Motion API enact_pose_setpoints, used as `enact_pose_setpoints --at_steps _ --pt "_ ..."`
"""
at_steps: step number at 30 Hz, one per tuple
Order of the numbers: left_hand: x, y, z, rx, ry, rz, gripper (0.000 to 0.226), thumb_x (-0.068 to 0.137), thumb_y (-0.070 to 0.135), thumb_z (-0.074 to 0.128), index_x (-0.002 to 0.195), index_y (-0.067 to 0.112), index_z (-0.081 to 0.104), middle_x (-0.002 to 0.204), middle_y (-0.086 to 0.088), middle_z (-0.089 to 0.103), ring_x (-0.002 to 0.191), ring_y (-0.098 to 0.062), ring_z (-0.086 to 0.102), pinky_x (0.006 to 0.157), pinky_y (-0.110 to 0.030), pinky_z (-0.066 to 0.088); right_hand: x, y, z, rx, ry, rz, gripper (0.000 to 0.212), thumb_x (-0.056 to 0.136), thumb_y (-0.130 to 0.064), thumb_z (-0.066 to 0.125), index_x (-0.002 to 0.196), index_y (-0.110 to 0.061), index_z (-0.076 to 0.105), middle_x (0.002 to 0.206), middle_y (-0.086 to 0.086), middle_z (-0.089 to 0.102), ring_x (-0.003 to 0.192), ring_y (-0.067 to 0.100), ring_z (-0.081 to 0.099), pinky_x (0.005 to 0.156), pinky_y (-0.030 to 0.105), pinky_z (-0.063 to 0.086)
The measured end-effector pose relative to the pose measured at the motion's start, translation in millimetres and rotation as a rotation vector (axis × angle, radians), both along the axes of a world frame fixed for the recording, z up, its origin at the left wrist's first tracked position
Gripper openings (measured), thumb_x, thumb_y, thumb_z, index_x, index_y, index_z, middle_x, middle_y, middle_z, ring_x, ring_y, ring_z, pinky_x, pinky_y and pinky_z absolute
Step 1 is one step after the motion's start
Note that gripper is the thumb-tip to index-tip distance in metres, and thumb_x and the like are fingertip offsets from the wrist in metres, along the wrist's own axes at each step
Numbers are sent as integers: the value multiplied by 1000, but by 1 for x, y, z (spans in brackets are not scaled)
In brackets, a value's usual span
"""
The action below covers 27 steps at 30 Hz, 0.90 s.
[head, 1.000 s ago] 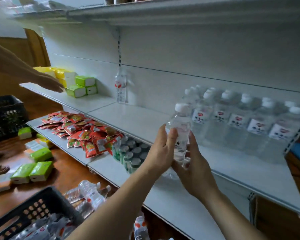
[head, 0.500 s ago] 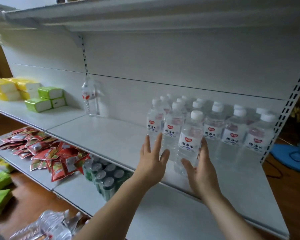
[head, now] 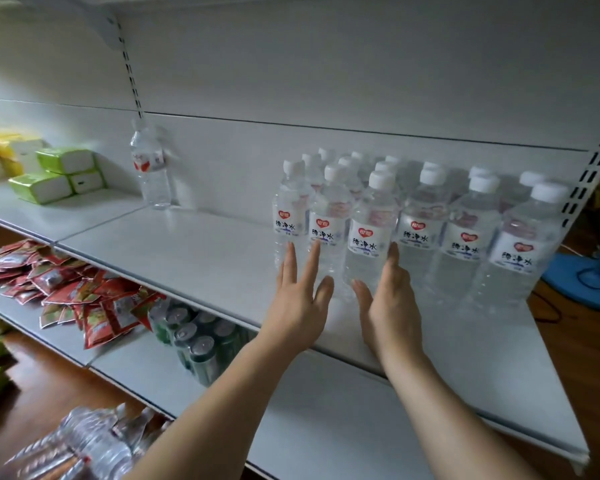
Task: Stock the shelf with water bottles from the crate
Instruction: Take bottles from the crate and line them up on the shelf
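Note:
Several clear water bottles with white caps stand in rows on the white shelf [head: 194, 251], toward its right end. The front bottle [head: 369, 237] stands upright between my two hands. My left hand [head: 300, 299] has straight spread fingers, its fingertips at the lower part of the bottles just left of that one. My right hand [head: 390, 306] is flat and upright, its fingers against the front bottle's right side. Neither hand grips anything. A lone bottle [head: 151, 168] stands at the shelf's back, further left. More bottles [head: 90, 445] lie blurred at the bottom left.
Green and yellow tissue packs [head: 58, 174] sit at the shelf's left. The lower shelf holds red snack packets [head: 73, 289] and green cans [head: 198, 337]. A blue fan base [head: 582, 278] stands on the wooden floor at the right.
The bottle I held a second ago now stands on the shelf in the front row. Both hands have let go and stay flat beside it. The view has turned right.

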<state>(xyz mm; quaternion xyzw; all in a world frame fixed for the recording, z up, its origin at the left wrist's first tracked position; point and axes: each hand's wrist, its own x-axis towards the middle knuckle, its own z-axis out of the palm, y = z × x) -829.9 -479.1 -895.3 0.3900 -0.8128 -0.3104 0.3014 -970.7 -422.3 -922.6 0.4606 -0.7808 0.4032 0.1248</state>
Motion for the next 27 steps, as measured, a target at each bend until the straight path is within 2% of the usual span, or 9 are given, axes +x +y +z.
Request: enact_pose_setpoints --at_steps 3,6,8,10,14,18,20,23,27 --pt "11 4 10 80 -71 -31 66 103 42 47 159 40 11 168 2 -12 155 -21 9 123 -35 16 2 3 2 1 7 -4 80 94 -37 65 154 -2 25 120 28 54 100 47 60 75 48 52" --pt "29 19 21 157 -83 -66 72 100 44 53 160 36 13 169 4 -6 154 -16 14 119 -29 16 11 10 5 62 21 -60 81 90 -37 69 150 1 31 122 27 52 106 46 54 79 47 51" --pt "45 29 28 138 -22 -40 70 100 40 54 160 30 20 169 3 7 153 -13 17 116 -24 17 24 20 6 82 114 -136 77 88 -38 71 144 3 39 118 24 53 104 44 54 74 46 51" --pt "65 35 29 75 37 28 63 99 35 55 156 24 31 163 3 28 148 -12 29 116 -25 24 44 31 6 45 199 -127 67 90 -41 63 139 2 45 117 21 53 104 41 55 75 46 50" --pt "115 47 21 45 99 196 49 97 32 57 144 23 49 146 6 51 131 -12 50 108 -33 42 100 49 1 -81 189 51 57 95 -44 54 136 -4 50 124 16 55 111 34 52 85 44 46" --pt "178 63 -1 -7 147 340 34 95 29 61 127 19 60 122 4 64 111 -11 60 97 -34 50 164 51 -11 -125 210 380 48 97 -39 54 129 -3 58 119 14 60 107 30 56 86 41 49" --pt "216 72 -18 1 154 424 27 95 28 62 120 18 62 113 5 66 105 -11 61 93 -34 52 202 51 -20 -81 170 557 46 99 -41 50 126 -5 61 115 10 62 105 24 57 85 35 51" --pt "274 87 -46 64 125 535 27 95 28 62 120 18 63 109 5 67 101 -10 62 91 -30 52 259 52 -39 61 142 812 48 99 -44 46 124 -8 63 114 6 64 105 21 59 85 35 55" --pt "345 105 -84 173 73 640 20 97 27 59 113 19 66 102 6 69 95 -10 63 87 -31 52 325 51 -69 232 104 986 39 97 -39 51 126 -15 61 111 2 63 98 18 58 83 33 53"
